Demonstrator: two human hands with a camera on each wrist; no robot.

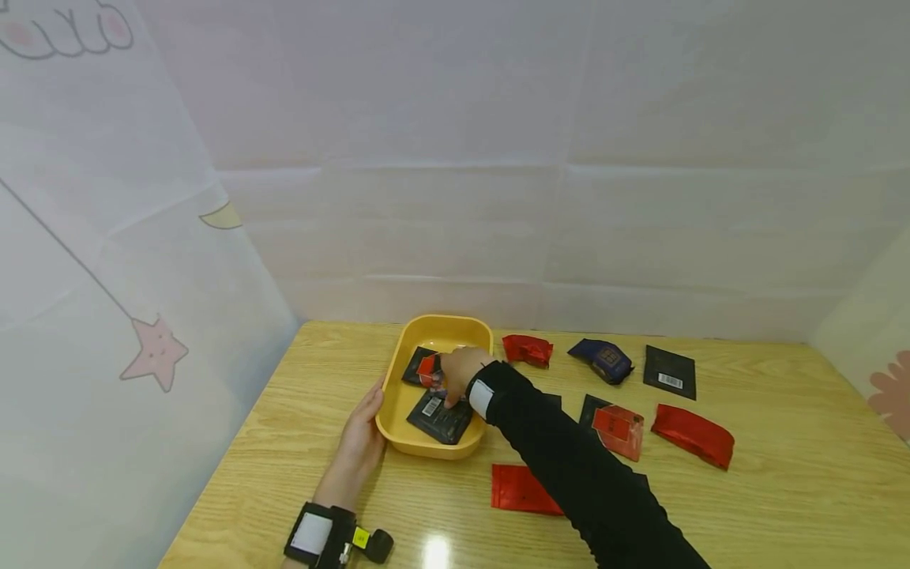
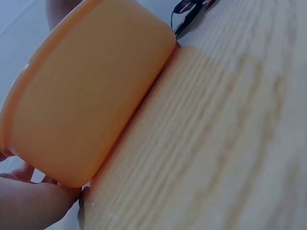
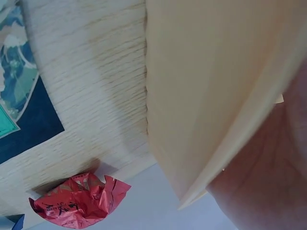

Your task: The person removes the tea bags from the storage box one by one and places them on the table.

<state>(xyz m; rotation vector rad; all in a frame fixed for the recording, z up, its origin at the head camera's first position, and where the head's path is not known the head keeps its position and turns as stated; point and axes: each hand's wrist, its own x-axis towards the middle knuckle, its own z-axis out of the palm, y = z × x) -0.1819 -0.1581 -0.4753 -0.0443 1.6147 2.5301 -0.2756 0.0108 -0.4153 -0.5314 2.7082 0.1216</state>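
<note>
A yellow plastic basin stands on the table and holds several dark packets. My left hand rests along its left outer wall; in the left wrist view, fingers touch the orange-looking basin at its lower corner. My right hand reaches over the right rim into the basin, thumb and fingers around the edge of a black packet with a red label. Just below it lies a black packet with a white barcode label. In the right wrist view the basin wall hides the fingertips.
Right of the basin lie a crumpled red packet, a dark blue packet, a flat black packet, a black-and-red packet and a red pouch. Another red pouch is partly under the right sleeve. A white sheet hangs behind.
</note>
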